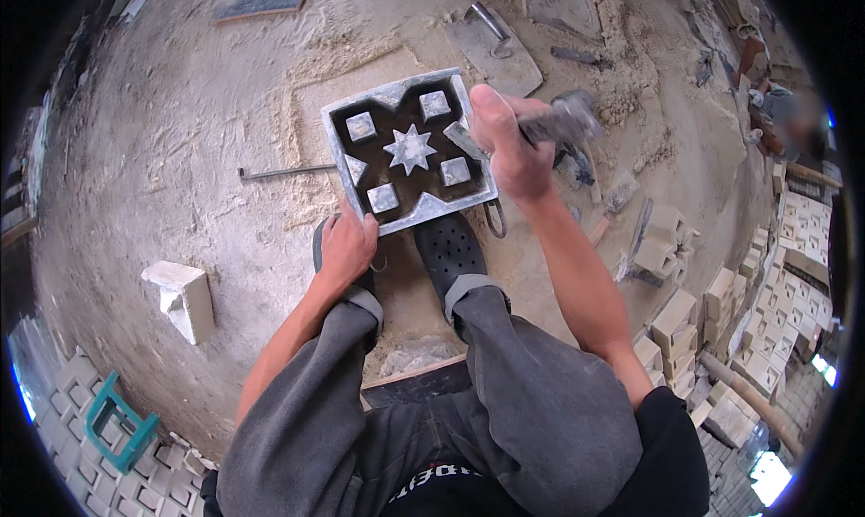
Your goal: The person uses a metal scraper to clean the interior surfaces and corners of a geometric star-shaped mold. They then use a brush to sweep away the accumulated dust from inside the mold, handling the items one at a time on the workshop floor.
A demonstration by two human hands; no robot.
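Note:
A square grey metal mould [410, 150] with a star at its centre and several small square blocks inside lies on the sandy ground in front of my feet. My left hand [347, 247] grips its near left edge. My right hand [509, 147] hovers over the mould's right side, closed around a grey hammer-like tool [568, 118] whose head sticks out to the right.
A thin metal rod [284, 171] lies left of the mould. Trowels [494, 41] rest behind it. A white block [185, 299] stands at left, a teal frame [117, 422] at lower left. Stacks of cast pale blocks [757, 319] fill the right side.

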